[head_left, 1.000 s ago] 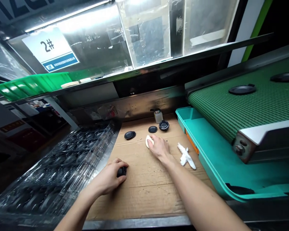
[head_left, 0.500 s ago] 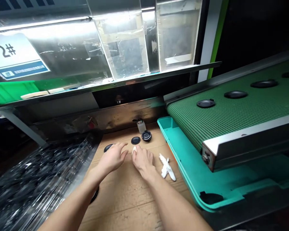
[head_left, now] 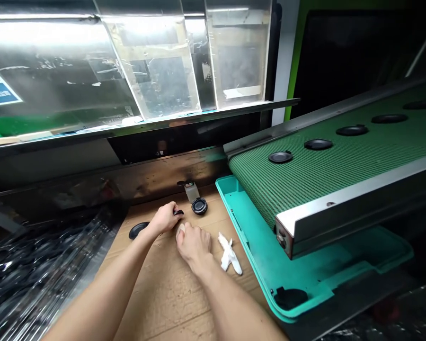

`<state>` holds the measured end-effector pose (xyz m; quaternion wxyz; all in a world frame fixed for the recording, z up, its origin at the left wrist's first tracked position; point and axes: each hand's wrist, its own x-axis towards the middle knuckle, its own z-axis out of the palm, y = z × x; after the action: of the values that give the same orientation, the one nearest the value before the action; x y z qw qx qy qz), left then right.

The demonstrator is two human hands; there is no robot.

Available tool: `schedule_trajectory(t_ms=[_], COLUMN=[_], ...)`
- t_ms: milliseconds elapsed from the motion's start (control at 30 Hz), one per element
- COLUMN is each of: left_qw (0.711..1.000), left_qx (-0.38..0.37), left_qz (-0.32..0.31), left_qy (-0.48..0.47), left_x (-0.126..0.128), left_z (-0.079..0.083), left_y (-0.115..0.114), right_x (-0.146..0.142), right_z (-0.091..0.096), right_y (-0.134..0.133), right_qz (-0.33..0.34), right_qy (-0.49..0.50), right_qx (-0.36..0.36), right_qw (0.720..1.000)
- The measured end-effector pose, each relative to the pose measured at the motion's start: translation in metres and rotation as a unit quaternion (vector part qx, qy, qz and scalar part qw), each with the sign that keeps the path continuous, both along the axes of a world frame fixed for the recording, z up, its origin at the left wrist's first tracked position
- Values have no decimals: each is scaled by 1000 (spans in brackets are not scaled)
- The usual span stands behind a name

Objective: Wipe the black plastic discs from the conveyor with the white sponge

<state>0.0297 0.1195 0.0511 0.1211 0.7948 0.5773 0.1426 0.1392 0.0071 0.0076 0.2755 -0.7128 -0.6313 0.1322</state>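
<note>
We see a green conveyor belt (head_left: 305, 184) woven in a fine grid, carrying matte black discs (head_left: 280, 157). Beside it sits a teal tray (head_left: 241, 208), and on brown corrugated cardboard (head_left: 156, 293) lie a black cap (head_left: 199, 206) and a white cloth (head_left: 229, 253).

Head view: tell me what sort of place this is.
Probably a factory assembly station: a green mesh conveyor belt carries round black parts, clear plastic trays hold more dark parts, and a cardboard-covered workbench sits beside the belt.
</note>
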Motion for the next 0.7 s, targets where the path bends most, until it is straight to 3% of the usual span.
schedule_trajectory(t_ms=[67, 133, 233, 300, 367, 467, 533, 633, 700], left_qw=[978, 892, 767, 715, 670, 612, 571, 522, 505], left_qx=[-34, -100, -155, -174, -205, -249, -268, -289, -308], left_qz=[65, 119, 156, 149, 123, 104, 83, 41, 41], left_qy=[-197, -424, -602, -660, -703, -744, -772, -802, -805], left_x=[-10, -19, -31, -34, -35, -35, -35, -34, -33], left_z=[-3, -10, -23, -29, -32, -32, -32, -32, -32], left_y=[-27, -59, -95, -105, -106, -105, -107, -113, -115], right_x=[3, 4, -3, -14, -28, -40, -43, -44, -47], right_z=[1, 2, 4, 5, 6, 9, 12, 15, 14], right_y=[1, 3, 4, 0, -9, -22, -26, -26, -26], right_qz=[-8, -28, -49, -36, -10, 28, 12, -35, -16], right_qy=[27, 85, 207, 264, 263, 144, 65, 27, 14], right_qx=[-1, 13, 70, 92, 74, 29, 8, -10, -10], right_qw=[1000, 996, 975, 959, 962, 989, 998, 999, 1000])
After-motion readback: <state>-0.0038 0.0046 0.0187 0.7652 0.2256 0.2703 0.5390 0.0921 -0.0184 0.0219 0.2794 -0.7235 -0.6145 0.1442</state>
